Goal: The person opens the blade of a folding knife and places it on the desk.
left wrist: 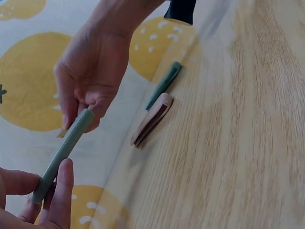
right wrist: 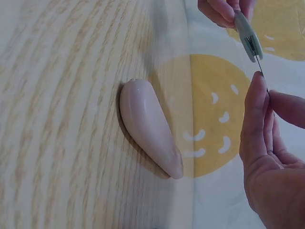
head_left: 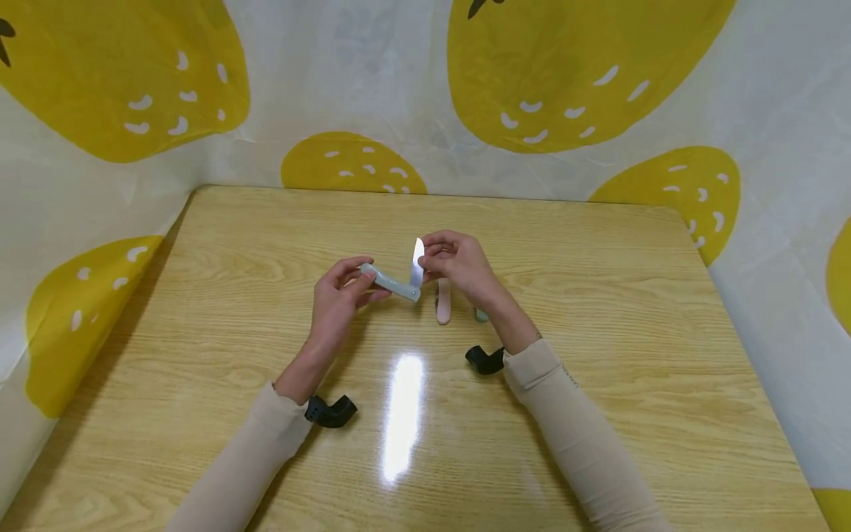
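Observation:
A folding knife with a pale green handle [head_left: 392, 283] is held above the table, its shiny blade [head_left: 417, 260] swung partly out at an angle. My left hand [head_left: 332, 301] grips the far end of the handle between thumb and fingers. With thumb and fingertips my right hand [head_left: 463, 267] pinches the blade, seen thin and edge-on in the right wrist view. On the wood below lies a pink folded knife [right wrist: 147, 126], its slot showing in the left wrist view. Beside it rests a darker green folded knife [left wrist: 164, 85], mostly hidden by my right hand in the head view.
The wood-grain table [head_left: 598, 310] meets a white sheet with yellow fruit prints [head_left: 359, 74] along its back and sides. Black wrist devices [head_left: 332, 411] stick out by both sleeves. A bright light reflection falls on the tabletop.

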The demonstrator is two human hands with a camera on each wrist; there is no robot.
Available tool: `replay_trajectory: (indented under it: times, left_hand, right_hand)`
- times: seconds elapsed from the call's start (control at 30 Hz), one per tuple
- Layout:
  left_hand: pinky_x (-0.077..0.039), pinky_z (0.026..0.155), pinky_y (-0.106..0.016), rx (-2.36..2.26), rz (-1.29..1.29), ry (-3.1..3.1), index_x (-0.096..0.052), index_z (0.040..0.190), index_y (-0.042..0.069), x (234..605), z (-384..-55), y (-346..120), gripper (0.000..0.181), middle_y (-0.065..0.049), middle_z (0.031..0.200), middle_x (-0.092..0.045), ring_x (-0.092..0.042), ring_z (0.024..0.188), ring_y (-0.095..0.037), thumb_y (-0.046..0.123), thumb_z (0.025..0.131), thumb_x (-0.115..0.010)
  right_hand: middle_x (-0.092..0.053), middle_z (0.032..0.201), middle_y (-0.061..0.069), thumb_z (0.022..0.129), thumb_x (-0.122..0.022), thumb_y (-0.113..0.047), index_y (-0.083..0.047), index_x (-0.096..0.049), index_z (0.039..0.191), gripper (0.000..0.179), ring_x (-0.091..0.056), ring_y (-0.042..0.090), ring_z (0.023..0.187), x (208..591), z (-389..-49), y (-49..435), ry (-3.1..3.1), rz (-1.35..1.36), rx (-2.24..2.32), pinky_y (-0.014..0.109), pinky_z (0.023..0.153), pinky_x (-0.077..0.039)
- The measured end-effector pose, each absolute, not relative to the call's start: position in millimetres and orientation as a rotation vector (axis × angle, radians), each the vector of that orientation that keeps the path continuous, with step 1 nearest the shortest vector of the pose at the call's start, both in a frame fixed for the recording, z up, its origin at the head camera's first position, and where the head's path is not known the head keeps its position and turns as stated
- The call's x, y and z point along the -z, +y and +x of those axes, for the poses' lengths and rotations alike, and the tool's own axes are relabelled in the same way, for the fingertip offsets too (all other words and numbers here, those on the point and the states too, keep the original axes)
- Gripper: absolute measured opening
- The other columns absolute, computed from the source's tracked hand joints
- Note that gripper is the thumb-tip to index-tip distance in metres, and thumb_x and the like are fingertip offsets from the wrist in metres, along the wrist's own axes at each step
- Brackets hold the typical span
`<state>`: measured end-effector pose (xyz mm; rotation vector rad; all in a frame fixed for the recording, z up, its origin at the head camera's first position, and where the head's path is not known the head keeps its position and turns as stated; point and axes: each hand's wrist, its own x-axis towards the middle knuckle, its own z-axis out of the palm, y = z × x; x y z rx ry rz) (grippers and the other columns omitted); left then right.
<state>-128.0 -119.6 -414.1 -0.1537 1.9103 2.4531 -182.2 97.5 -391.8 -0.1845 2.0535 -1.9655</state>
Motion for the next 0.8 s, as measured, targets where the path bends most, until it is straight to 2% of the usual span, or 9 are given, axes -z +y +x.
replay_trajectory:
  times: [0.1, 0.23, 0.37, 0.53, 0.67, 0.8]
  left_hand:
    - [-0.064, 0.083, -0.034, -2.481, -0.169, 1.887, -0.054, 0.134, -0.017, 415, -128, -120, 0.036, -0.006, 0.098, -0.061, -0.075, 0.082, -0.016, -0.001, 0.102, -0.061]
    - [-0.065, 0.083, -0.034, -2.488, -0.184, 1.879, -0.053, 0.133, -0.017, 416, -127, -119, 0.037, -0.004, 0.097, -0.063, -0.076, 0.082, -0.016, -0.002, 0.101, -0.061]
    - [-0.064, 0.085, -0.036, -2.411, -0.137, 1.959, -0.055, 0.134, -0.011, 416, -127, -122, 0.034, -0.003, 0.096, -0.063, -0.074, 0.082, -0.016, 0.0, 0.102, -0.061]
    - [-0.064, 0.083, -0.035, -2.16, 0.039, 2.214, -0.064, 0.132, -0.001, 413, -126, -128, 0.031, -0.005, 0.102, -0.065, -0.071, 0.086, -0.021, 0.007, 0.103, -0.065]
    - [-0.059, 0.072, -0.025, -1.936, 0.163, 2.394, -0.069, 0.13, 0.005, 414, -126, -133, 0.034, -0.01, 0.109, -0.066, -0.067, 0.091, -0.023, 0.013, 0.098, -0.074]
    - [-0.055, 0.067, -0.019, -1.78, 0.226, 2.498, -0.07, 0.129, 0.009, 415, -125, -136, 0.039, -0.014, 0.11, -0.069, -0.067, 0.092, -0.022, 0.016, 0.093, -0.08]
  right_hand:
    - [-0.059, 0.096, 0.006, 0.095, -0.069, 0.005, 0.008, -0.061, 0.125, 0.031, -0.066, 0.014, 0.077, 391, -182, 99, 2.041, -0.137, 1.999, 0.033, 0.076, -0.064]
    - [-0.059, 0.095, 0.006, 0.094, -0.068, 0.006, 0.008, -0.062, 0.124, 0.031, -0.065, 0.016, 0.077, 391, -182, 100, 2.036, -0.107, 2.016, 0.033, 0.076, -0.064]
    - [-0.059, 0.095, 0.005, 0.095, -0.068, 0.006, 0.008, -0.061, 0.124, 0.03, -0.066, 0.016, 0.076, 390, -183, 101, 2.031, -0.102, 2.014, 0.036, 0.078, -0.064]
    - [-0.059, 0.093, 0.006, 0.094, -0.068, 0.007, 0.009, -0.061, 0.124, 0.03, -0.065, 0.015, 0.074, 388, -183, 103, 2.008, -0.103, 2.025, 0.035, 0.075, -0.064]
    - [-0.059, 0.092, 0.005, 0.094, -0.068, 0.008, 0.009, -0.061, 0.124, 0.031, -0.065, 0.015, 0.072, 388, -184, 105, 1.98, -0.105, 2.036, 0.031, 0.071, -0.063]
    - [-0.059, 0.089, 0.005, 0.094, -0.068, 0.008, 0.009, -0.061, 0.123, 0.03, -0.065, 0.015, 0.07, 391, -184, 107, 1.964, -0.103, 2.035, 0.029, 0.069, -0.063]
